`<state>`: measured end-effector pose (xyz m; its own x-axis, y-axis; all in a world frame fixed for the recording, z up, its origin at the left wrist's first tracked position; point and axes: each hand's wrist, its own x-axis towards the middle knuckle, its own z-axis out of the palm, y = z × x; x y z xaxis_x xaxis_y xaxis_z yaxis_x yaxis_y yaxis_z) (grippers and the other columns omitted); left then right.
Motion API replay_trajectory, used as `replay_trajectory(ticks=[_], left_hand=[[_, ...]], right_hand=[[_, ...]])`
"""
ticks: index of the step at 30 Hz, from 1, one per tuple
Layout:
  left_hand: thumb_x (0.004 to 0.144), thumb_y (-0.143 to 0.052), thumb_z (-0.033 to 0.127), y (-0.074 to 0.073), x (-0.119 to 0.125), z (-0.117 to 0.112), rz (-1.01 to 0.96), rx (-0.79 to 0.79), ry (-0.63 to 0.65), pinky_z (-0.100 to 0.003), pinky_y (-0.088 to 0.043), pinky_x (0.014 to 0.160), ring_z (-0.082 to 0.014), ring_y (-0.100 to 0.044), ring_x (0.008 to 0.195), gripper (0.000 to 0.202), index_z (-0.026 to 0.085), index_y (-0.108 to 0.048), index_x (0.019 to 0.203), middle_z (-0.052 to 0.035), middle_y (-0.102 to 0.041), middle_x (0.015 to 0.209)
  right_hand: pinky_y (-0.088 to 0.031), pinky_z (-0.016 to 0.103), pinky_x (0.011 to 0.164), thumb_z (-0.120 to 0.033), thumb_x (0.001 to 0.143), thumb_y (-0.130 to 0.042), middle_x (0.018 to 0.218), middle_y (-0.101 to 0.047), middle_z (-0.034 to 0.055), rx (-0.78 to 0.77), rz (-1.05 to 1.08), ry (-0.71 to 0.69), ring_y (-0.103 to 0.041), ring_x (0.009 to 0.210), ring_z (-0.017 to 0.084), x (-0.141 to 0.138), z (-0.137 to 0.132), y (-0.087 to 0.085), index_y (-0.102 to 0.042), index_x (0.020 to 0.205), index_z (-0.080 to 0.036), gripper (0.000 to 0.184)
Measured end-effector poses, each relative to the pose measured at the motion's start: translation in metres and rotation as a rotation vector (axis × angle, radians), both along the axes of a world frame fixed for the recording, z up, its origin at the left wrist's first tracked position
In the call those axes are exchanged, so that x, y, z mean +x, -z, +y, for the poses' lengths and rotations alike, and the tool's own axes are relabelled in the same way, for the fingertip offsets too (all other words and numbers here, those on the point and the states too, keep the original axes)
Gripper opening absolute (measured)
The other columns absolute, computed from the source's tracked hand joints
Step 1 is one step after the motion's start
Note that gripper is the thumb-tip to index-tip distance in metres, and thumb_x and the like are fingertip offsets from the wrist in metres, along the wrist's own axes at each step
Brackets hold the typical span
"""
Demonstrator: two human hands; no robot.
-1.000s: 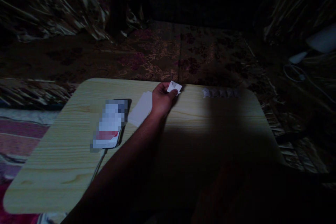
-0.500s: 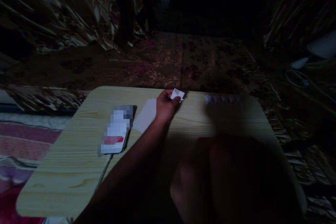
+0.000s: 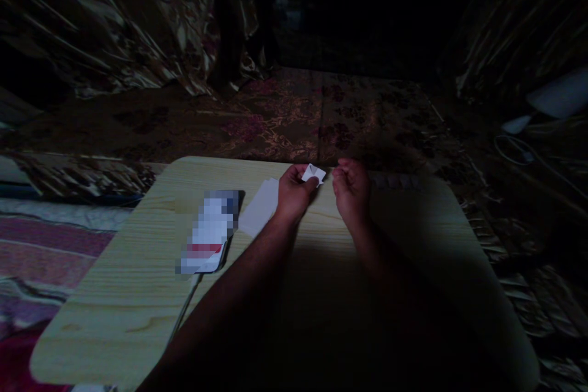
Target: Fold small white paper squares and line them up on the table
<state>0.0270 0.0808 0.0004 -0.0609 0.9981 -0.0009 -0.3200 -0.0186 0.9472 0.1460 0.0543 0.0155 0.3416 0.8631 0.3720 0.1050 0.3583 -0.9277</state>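
Observation:
Near the far edge of the table, my left hand pinches a small folded white paper between thumb and fingers. A crease or flap shows on its upper side. Just to its right, apart from the paper, my right hand is closed with curled fingers; whether anything is between them is hidden. Beside my left wrist lies a stack of white paper sheets, partly covered by the hand. A row of several small folded papers sits in shadow right of my right hand, which hides part of the row.
The pale wooden table has rounded corners. On its left lies a blurred-out phone with a white cable. Patterned fabric lies beyond the far edge. A white lamp-like object and cord stand at the right.
My right hand has moved from close to the camera to the far table edge, beside the left hand. The left hand still holds the folded paper. The view has shifted slightly.

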Motion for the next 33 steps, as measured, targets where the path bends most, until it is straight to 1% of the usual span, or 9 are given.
replay_trajectory(ticks=[1, 2, 4, 7, 9, 16, 23, 29, 33], left_hand=[[0.061, -0.078, 0.016, 0.001, 0.0, 0.0, -0.018, -0.005, 0.009, -0.023, -0.046, 0.064, -0.0109, -0.061, 0.066, 0.033, 0.016, -0.065, 0.092, 0.0005, -0.071, 0.081], [0.061, -0.078, 0.016, 0.001, 0.0, 0.001, -0.037, -0.008, 0.017, -0.023, -0.046, 0.064, -0.0106, -0.06, 0.065, 0.034, 0.016, -0.065, 0.093, 0.0009, -0.071, 0.08], [0.06, -0.079, 0.015, 0.001, 0.0, 0.0, -0.074, -0.01, 0.024, -0.023, -0.045, 0.064, -0.0098, -0.059, 0.064, 0.035, 0.016, -0.065, 0.093, 0.0021, -0.069, 0.078], [0.059, -0.079, 0.013, -0.001, -0.001, -0.001, -0.101, -0.015, 0.023, -0.022, -0.044, 0.062, -0.0088, -0.058, 0.061, 0.035, 0.016, -0.065, 0.091, 0.0029, -0.068, 0.076], [0.058, -0.079, 0.012, -0.003, -0.001, -0.001, -0.11, -0.027, 0.019, -0.022, -0.044, 0.061, -0.0083, -0.057, 0.059, 0.035, 0.016, -0.065, 0.09, 0.0036, -0.067, 0.073], [0.055, -0.078, 0.01, -0.004, 0.0, -0.001, -0.158, -0.025, 0.057, -0.022, -0.044, 0.06, -0.0088, -0.058, 0.06, 0.036, 0.015, -0.064, 0.088, 0.0033, -0.067, 0.071], [0.054, -0.078, 0.01, -0.003, 0.0, -0.001, -0.134, -0.025, 0.075, -0.022, -0.044, 0.061, -0.0089, -0.057, 0.059, 0.038, 0.016, -0.065, 0.089, 0.0037, -0.067, 0.071], [0.059, -0.077, 0.013, -0.001, -0.001, -0.001, -0.039, 0.027, 0.116, -0.024, -0.046, 0.067, -0.011, -0.06, 0.067, 0.034, 0.017, -0.067, 0.09, 0.0017, -0.07, 0.077], [0.064, -0.076, 0.017, -0.002, -0.002, -0.001, -0.101, 0.013, 0.12, -0.025, -0.045, 0.066, -0.0119, -0.06, 0.068, 0.03, 0.017, -0.07, 0.094, 0.0, -0.07, 0.078]], right_hand=[[-0.042, 0.025, 0.055, -0.04, 0.086, -0.063, 0.087, -0.064, 0.0009, -0.031, 0.029, 0.057, -0.053, 0.061, 0.011, 0.003, 0.003, 0.008, -0.061, 0.108, -0.022, 0.028], [-0.043, 0.026, 0.056, -0.04, 0.083, -0.067, 0.089, -0.066, 0.0018, -0.079, 0.022, 0.059, -0.054, 0.063, 0.011, 0.005, 0.005, 0.014, -0.062, 0.104, -0.021, 0.029], [-0.045, 0.027, 0.059, -0.038, 0.077, -0.071, 0.084, -0.067, 0.0021, -0.156, 0.004, -0.006, -0.056, 0.065, 0.013, 0.008, 0.005, 0.02, -0.066, 0.095, -0.019, 0.026], [-0.044, 0.028, 0.062, -0.034, 0.075, -0.071, 0.072, -0.066, 0.0003, -0.23, -0.044, -0.122, -0.056, 0.064, 0.014, 0.007, 0.004, 0.021, -0.067, 0.082, -0.019, 0.018], [-0.043, 0.028, 0.062, -0.031, 0.073, -0.07, 0.069, -0.065, -0.0006, -0.253, -0.088, -0.145, -0.056, 0.064, 0.014, 0.006, 0.003, 0.02, -0.066, 0.077, -0.019, 0.014], [-0.034, 0.026, 0.054, -0.028, 0.072, -0.065, 0.059, -0.054, -0.0041, -0.25, -0.164, -0.148, -0.046, 0.056, 0.011, 0.004, 0.003, 0.019, -0.059, 0.068, -0.019, 0.011], [-0.03, 0.025, 0.053, -0.028, 0.073, -0.062, 0.056, -0.048, -0.0053, -0.222, -0.175, -0.151, -0.041, 0.055, 0.01, 0.005, 0.003, 0.017, -0.054, 0.064, -0.02, 0.015], [-0.03, 0.026, 0.054, -0.027, 0.07, -0.062, 0.055, -0.047, -0.0053, -0.224, -0.169, -0.128, -0.041, 0.056, 0.011, 0.008, 0.004, 0.017, -0.054, 0.062, -0.02, 0.012], [-0.03, 0.026, 0.054, -0.025, 0.068, -0.062, 0.057, -0.048, -0.0056, -0.248, -0.141, -0.136, -0.04, 0.056, 0.011, 0.008, 0.006, 0.019, -0.056, 0.063, -0.02, 0.009]])
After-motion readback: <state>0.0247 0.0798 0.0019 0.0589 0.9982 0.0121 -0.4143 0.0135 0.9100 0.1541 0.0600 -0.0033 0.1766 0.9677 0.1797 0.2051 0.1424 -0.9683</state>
